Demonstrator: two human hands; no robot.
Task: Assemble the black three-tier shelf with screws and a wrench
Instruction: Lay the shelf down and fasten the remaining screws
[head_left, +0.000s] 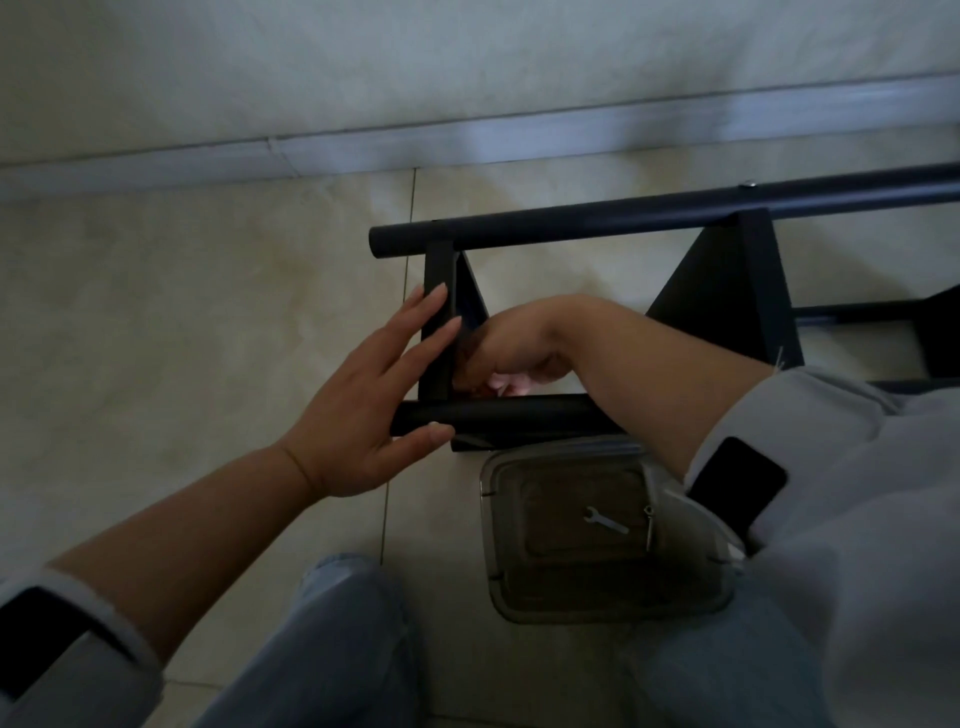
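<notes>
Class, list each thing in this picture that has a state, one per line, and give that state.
Shelf frame: lying on its side on the floor, partly built.
Left hand: fingers straight, pressing on the frame's end.
Right hand: curled inside the frame; what it holds is hidden.
Wrench: lying unused in the container.
Container: open, no lid.

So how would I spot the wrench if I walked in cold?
Find the black shelf frame lying on the tiled floor, then look just below its near tube at the clear plastic container. The wrench lies inside it: a small, flat silver tool with an open jaw end, lying loose beside a thinner silver screw.
</notes>
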